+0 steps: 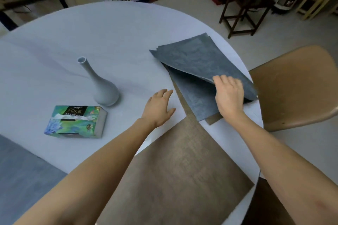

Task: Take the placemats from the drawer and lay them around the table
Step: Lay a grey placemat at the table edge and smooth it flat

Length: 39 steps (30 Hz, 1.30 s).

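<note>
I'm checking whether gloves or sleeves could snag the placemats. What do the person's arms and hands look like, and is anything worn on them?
Nothing worn shows. Both forearms are bare up to the frame edge, with no sleeves in view. The left hand and right hand are ungloved, with no ring, watch or bracelet visible. The right forearm has a faint reddish mark near the lower right corner of the picture.

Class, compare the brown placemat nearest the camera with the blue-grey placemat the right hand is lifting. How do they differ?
The brown placemat lies flat at the near table edge; the blue-grey placemat is raised along one edge. No hand touches the brown one, while the right hand grips the blue-grey one, which sits on a stack. Both are thin, flexible rectangles.
</note>
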Tool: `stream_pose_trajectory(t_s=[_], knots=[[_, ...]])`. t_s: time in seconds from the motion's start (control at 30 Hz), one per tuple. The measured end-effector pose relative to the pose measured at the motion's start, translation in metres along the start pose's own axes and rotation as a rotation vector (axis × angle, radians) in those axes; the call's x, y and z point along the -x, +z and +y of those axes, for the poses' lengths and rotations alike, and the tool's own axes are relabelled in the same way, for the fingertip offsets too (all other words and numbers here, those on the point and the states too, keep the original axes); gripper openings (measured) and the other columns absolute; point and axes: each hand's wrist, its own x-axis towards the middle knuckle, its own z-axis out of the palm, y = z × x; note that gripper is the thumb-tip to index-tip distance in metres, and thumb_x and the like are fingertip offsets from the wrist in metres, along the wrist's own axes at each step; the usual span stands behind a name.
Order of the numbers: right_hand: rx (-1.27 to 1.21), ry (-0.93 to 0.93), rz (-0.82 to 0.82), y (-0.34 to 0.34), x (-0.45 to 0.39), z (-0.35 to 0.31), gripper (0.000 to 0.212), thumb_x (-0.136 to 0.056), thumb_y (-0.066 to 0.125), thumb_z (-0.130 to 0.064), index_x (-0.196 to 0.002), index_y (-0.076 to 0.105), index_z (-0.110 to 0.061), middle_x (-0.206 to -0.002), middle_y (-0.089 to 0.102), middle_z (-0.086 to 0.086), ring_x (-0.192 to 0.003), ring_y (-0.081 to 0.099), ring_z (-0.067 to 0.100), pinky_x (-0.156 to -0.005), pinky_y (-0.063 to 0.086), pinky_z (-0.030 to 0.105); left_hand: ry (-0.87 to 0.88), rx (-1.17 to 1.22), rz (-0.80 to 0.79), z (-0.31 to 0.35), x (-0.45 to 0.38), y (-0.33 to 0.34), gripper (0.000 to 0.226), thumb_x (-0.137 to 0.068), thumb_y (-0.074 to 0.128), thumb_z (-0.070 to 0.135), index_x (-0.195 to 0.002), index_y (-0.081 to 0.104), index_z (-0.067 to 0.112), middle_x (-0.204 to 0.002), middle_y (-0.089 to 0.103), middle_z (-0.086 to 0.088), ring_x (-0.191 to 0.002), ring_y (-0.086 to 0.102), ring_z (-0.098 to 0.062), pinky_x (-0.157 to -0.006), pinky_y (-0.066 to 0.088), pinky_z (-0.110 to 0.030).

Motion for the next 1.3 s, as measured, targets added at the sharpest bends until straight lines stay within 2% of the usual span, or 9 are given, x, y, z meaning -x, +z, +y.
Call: stream_pose_trajectory(t_s=[0.1, 0.2, 0.33, 0.43, 0.5, 0.7, 0.87, 1.0, 1.3], knots=[[0.030, -0.045, 0.166, -0.046, 0.008, 0.008, 0.040, -0.079, 0.027, 0.000, -0.099, 0.061, -0.007, -0.084, 0.061, 0.011, -0.076, 0.058, 0.032, -0.073, 0.044, 0.039, 0.112, -0.003, 0.171, 0.021, 0.010, -0.034, 0.080, -0.092, 0.059, 0.039, -0.154, 0.013, 0.020, -0.161, 0.014, -0.008, -0.148, 0.011, -0.030, -0.119, 0.020, -0.046], [0.033, -0.069, 0.316, -0.092, 0.018, 0.002, 0.034, -0.079, 0.036, 0.005, -0.099, 0.061, -0.009, -0.085, 0.060, 0.009, -0.076, 0.056, 0.030, -0.077, 0.035, 0.035, 0.133, -0.039, 0.197, 0.033, 0.027, -0.072, 0.087, -0.091, 0.059, 0.043, -0.155, 0.004, 0.021, -0.162, 0.008, -0.006, -0.150, 0.003, -0.029, -0.121, 0.011, -0.046], [-0.025, -0.101, 0.468, -0.162, 0.034, -0.027, 0.026, -0.083, 0.045, 0.003, -0.099, 0.062, -0.008, -0.083, 0.057, 0.007, -0.079, 0.049, 0.023, -0.079, 0.030, 0.032, 0.053, 0.038, 0.101, 0.036, 0.075, -0.105, 0.071, -0.088, 0.060, 0.049, -0.148, 0.033, 0.023, -0.146, 0.047, -0.006, -0.138, 0.037, -0.028, -0.116, 0.025, -0.044], [-0.025, -0.143, 0.534, -0.210, 0.052, -0.063, 0.026, -0.083, 0.046, 0.003, -0.098, 0.064, -0.009, -0.083, 0.058, 0.006, -0.075, 0.053, 0.025, -0.077, 0.029, 0.031, 0.048, 0.225, 0.121, 0.027, 0.133, -0.126, 0.017, -0.092, 0.059, 0.031, -0.087, 0.065, 0.016, -0.101, 0.069, -0.015, -0.100, 0.061, -0.033, -0.072, 0.041, -0.031], [-0.023, -0.155, 0.553, -0.239, 0.066, -0.095, 0.024, -0.084, 0.048, 0.002, -0.097, 0.064, -0.010, -0.083, 0.059, 0.005, -0.074, 0.055, 0.026, -0.075, 0.030, 0.032, 0.046, 0.240, 0.192, 0.010, 0.176, -0.144, 0.035, -0.094, 0.055, 0.026, -0.062, 0.047, 0.019, -0.085, 0.065, -0.021, -0.091, 0.061, -0.039, -0.062, 0.033, -0.031], [-0.136, -0.112, 0.563, -0.320, 0.113, -0.220, 0.020, -0.085, 0.050, 0.001, -0.096, 0.062, -0.011, -0.082, 0.058, 0.005, -0.072, 0.054, 0.027, -0.066, 0.036, 0.035, 0.074, -0.049, 0.504, -0.066, 0.335, -0.217, 0.023, -0.099, 0.046, 0.030, -0.089, 0.062, 0.017, -0.088, 0.069, -0.006, -0.087, 0.062, -0.032, -0.069, 0.049, -0.038], [-0.320, -0.357, 0.359, -0.358, 0.142, -0.358, 0.016, -0.091, 0.056, -0.025, -0.100, 0.059, -0.013, -0.092, 0.064, 0.005, -0.083, 0.060, 0.028, -0.068, 0.045, 0.036, -0.079, -0.155, 0.678, -0.166, 0.471, -0.257, 0.026, -0.099, 0.041, 0.029, -0.103, 0.066, 0.021, -0.105, 0.070, -0.002, -0.099, 0.063, -0.029, -0.079, 0.051, -0.038], [-0.412, -0.530, 0.142, -0.375, 0.160, -0.485, 0.017, -0.093, 0.054, -0.034, -0.095, 0.059, -0.018, -0.096, 0.068, 0.003, -0.090, 0.062, 0.029, -0.070, 0.049, 0.038, -0.331, -0.222, 0.687, -0.245, 0.582, -0.290, 0.026, -0.100, 0.041, 0.029, -0.111, 0.063, 0.025, -0.112, 0.068, -0.007, -0.104, 0.061, -0.034, -0.081, 0.047, -0.037], [-0.625, -0.677, 0.043, -0.365, 0.152, -0.731, 0.013, -0.099, 0.041, -0.021, -0.094, 0.043, -0.010, -0.082, 0.063, 0.014, -0.075, 0.058, 0.038, -0.059, 0.044, 0.039, -0.584, -0.221, 0.564, -0.389, 0.718, -0.325, 0.035, -0.089, 0.058, 0.045, -0.120, 0.059, 0.030, -0.115, 0.067, -0.001, -0.108, 0.060, -0.027, -0.082, 0.046, -0.036]])
